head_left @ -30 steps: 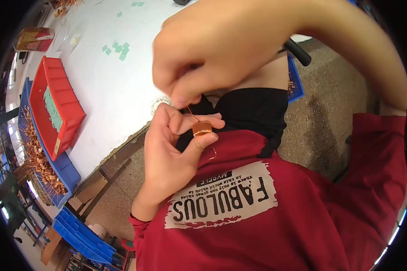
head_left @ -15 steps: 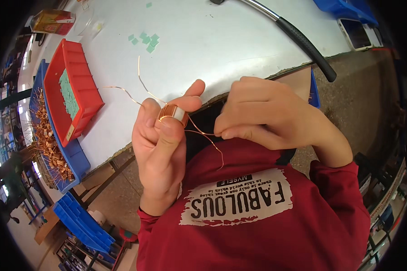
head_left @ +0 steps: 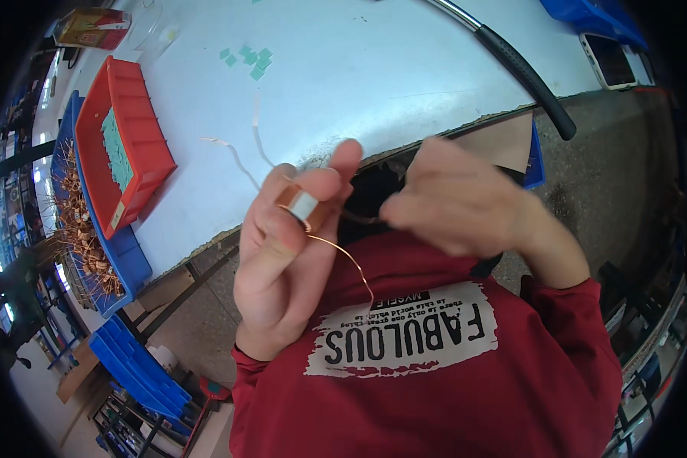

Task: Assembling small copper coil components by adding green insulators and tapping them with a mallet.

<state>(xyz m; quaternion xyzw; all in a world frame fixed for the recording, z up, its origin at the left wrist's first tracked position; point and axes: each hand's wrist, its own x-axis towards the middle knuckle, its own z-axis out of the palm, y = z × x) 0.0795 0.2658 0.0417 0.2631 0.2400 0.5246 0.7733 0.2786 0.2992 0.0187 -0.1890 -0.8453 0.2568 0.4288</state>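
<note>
Between the thumb and fingers of my left hand (head_left: 282,259) sits a small copper-wound coil (head_left: 304,208) with a white band across it. Two of its wire ends stick out toward the table, and one curved wire (head_left: 351,262) hangs down over my red shirt. My right hand (head_left: 458,202), a little blurred, is closed at the fingertips on another wire lead of the coil, held out to the right. Both hands are in the air at the table's near edge.
A red bin (head_left: 141,145) of green pieces stands on a blue tray (head_left: 130,256) heaped with copper coils at left. Green squares (head_left: 256,61) lie on the white table (head_left: 343,76). A black-handled tool (head_left: 523,72) and a phone (head_left: 609,61) are at the far right.
My left hand and the coil have shifted slightly right and tilted. The two leads on my side have spread apart, my right hand drawing one away to the right.
</note>
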